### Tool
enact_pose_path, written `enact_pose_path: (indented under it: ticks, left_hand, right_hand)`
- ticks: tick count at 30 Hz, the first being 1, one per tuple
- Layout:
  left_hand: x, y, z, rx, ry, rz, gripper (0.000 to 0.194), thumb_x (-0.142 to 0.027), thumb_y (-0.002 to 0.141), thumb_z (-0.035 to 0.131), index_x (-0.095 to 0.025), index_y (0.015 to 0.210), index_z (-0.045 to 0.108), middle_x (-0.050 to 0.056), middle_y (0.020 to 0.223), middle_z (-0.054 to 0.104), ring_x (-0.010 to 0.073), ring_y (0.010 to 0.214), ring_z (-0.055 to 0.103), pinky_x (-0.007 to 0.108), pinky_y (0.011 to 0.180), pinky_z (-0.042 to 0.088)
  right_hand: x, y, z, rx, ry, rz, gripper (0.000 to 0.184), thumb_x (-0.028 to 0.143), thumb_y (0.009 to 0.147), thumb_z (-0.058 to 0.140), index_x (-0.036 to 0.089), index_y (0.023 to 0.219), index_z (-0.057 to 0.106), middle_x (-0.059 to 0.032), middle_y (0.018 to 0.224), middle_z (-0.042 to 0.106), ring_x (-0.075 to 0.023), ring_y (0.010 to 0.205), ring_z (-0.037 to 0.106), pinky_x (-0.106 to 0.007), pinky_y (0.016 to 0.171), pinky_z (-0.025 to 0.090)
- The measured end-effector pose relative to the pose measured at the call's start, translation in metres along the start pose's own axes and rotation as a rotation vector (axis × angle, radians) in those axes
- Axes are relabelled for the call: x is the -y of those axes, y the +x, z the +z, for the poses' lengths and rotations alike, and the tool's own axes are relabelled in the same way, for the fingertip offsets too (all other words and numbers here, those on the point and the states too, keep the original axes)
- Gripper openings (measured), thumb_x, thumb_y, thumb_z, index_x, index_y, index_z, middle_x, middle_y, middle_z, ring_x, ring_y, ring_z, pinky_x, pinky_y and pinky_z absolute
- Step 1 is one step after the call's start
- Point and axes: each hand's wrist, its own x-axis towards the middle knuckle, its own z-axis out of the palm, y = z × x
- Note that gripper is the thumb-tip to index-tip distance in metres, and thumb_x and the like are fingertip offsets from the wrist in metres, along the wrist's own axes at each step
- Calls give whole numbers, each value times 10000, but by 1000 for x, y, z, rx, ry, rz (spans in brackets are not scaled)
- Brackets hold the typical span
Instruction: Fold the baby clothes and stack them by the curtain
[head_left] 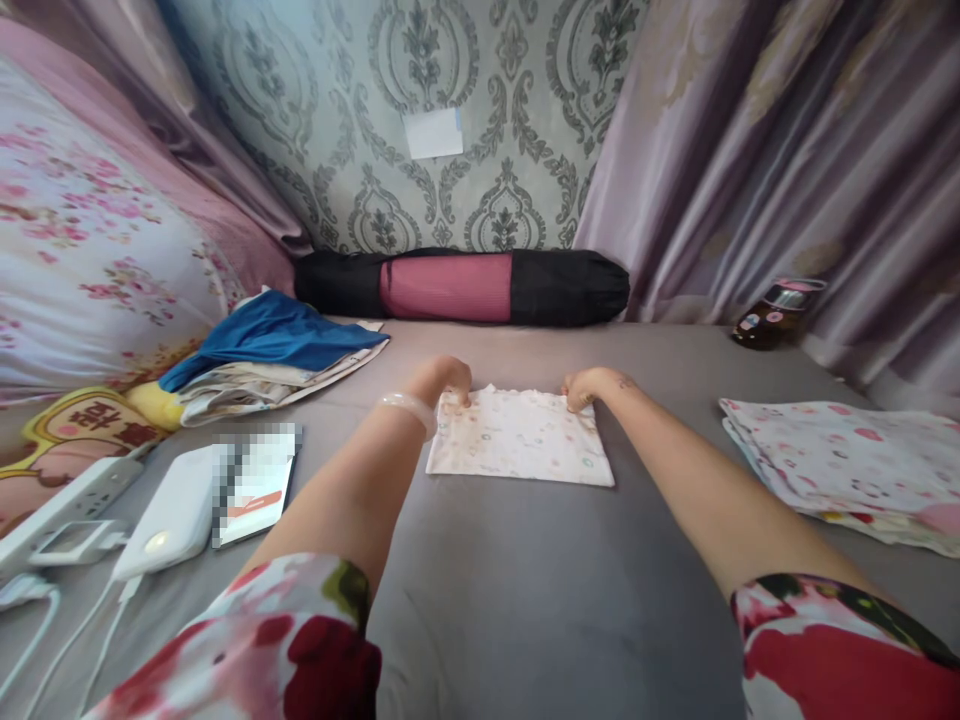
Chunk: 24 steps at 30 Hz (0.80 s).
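A folded white cloth with a small faded print lies flat on the grey bed sheet, its far edge slightly ruffled. At its far left corner my left hand is closed, fingers curled down onto the fabric. My right hand pinches the far right corner in the same way. The undersides of both hands are hidden, but cloth runs up to the fingers of each. A pale bangle circles my left wrist.
Folded printed cloths lie at right, a dark bottle behind them. Along the wall rests a black and pink roll. At left are a blue cloth pile, a phone, a white power bank, a power strip and cables.
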Motion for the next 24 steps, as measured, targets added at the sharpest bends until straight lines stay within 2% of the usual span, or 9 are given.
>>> enact_pose_path:
  ticks: [4, 9, 13, 17, 19, 21, 24]
  left_hand:
    - [-2, -1, 0, 21, 14, -13, 442, -322, 510, 810, -207, 936, 766, 98, 864, 748, 311, 870, 670, 363, 797, 507]
    - [-6, -17, 5, -64, 7, -2, 443, -292, 575, 761, -199, 1008, 736, 93, 979, 738, 282, 915, 661, 322, 803, 503]
    - [-12, -36, 19, -159, -16, -13, 423, -258, 656, 691, -186, 1073, 683, 84, 1044, 718, 231, 914, 652, 275, 783, 496]
    - [-19, -56, 38, -284, -49, -47, 357, -235, 770, 567, -180, 1121, 601, 96, 1131, 676, 226, 997, 621, 337, 872, 466]
    - [-21, -65, 46, -339, -64, -64, 304, -221, 809, 511, -183, 1103, 575, 98, 1134, 667, 237, 1043, 604, 395, 925, 431]
    - [-22, -72, 49, -377, -81, -69, 261, -203, 819, 486, -187, 1067, 568, 85, 1102, 672, 239, 1058, 599, 428, 957, 396]
    - [-20, -82, 46, -412, -111, -62, 255, -187, 798, 499, -189, 1041, 577, 66, 1051, 685, 236, 1036, 610, 443, 962, 380]
  right_hand:
    - [1, -1, 0, 9, 11, 6, 230, 102, 641, 668, 193, 834, 753, -98, 908, 730, -270, 917, 671, -381, 794, 514]
    - [2, -13, 6, -26, 75, 22, 294, 91, 664, 637, 191, 919, 746, -104, 940, 729, -277, 917, 671, -372, 781, 515]
    - [0, -29, 19, -157, 149, 24, 374, 130, 701, 636, 188, 1065, 699, -118, 1132, 679, -275, 1026, 632, -346, 847, 493]
    - [1, -44, 39, -345, 207, 15, 394, 159, 804, 561, 158, 1197, 594, -140, 1305, 565, -252, 1197, 522, -309, 954, 417]
    - [1, -50, 47, -414, 234, 3, 381, 155, 848, 508, 152, 1228, 543, -139, 1299, 565, -235, 1185, 525, -296, 928, 413]
    - [0, -55, 52, -451, 260, -12, 354, 158, 870, 476, 169, 1221, 524, -119, 1227, 614, -221, 1092, 579, -286, 854, 433]
    - [-4, -64, 50, -488, 286, -34, 310, 167, 873, 472, 198, 1174, 541, -78, 1125, 665, -205, 1000, 615, -266, 787, 438]
